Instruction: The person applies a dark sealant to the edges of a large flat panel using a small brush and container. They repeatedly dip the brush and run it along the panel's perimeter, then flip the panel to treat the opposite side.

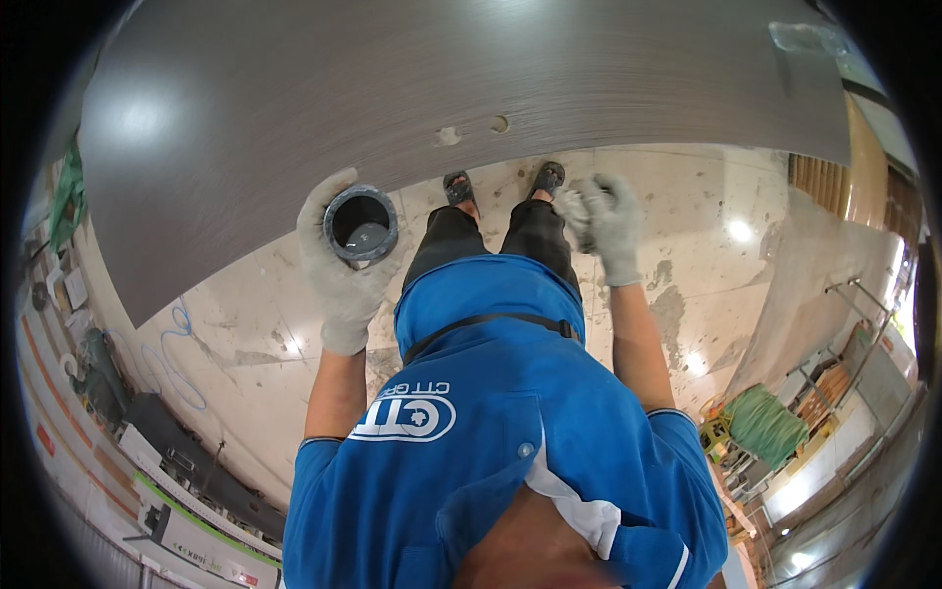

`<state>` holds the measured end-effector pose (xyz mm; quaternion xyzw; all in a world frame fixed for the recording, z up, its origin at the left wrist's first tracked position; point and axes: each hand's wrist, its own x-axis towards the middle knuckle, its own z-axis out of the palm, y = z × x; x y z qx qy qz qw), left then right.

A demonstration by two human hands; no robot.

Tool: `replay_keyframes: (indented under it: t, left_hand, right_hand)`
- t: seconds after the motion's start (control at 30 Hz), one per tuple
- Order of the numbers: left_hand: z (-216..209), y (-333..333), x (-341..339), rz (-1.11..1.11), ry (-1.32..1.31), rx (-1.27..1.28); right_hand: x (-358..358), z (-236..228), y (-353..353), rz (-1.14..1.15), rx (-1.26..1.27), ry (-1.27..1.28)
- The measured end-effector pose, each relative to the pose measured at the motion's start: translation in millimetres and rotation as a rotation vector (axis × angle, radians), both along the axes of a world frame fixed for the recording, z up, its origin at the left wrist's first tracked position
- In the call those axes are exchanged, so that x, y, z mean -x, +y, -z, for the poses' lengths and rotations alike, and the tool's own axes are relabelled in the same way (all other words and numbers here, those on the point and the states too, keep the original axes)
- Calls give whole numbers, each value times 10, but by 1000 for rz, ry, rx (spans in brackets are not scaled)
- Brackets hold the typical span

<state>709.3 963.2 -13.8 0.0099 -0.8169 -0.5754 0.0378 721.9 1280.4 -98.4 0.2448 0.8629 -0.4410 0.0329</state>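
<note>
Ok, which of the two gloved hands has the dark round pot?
The left hand, curled around the dark round pot; the right hand is apart from it, across the legs.

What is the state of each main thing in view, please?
Left hand: gloved, gripping the cup
Cup: open at the top
Right hand: gloved, curled, hold unclear
Board: two pale spots near one edge
Floor: stained in patches
Shirt: open at the collar

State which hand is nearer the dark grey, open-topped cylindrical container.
Left: the pale-gloved left hand holds the container; the pale-gloved right hand is apart, to its right.
</note>
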Motion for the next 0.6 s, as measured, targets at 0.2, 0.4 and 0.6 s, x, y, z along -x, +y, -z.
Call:
replay_keyframes:
  t: [0.2,0.4,0.6]
  left_hand:
    - [-125,176,34,1,68,-1]
    - [-153,630,156,-5,5,-47]
    - [-154,1332,403,63,23,-29]
  right_hand:
    - [-6,86,-32,-200,19,17]
    - [70,41,1185,166,-100,1]
    - [93,135,950,-238,148,81]
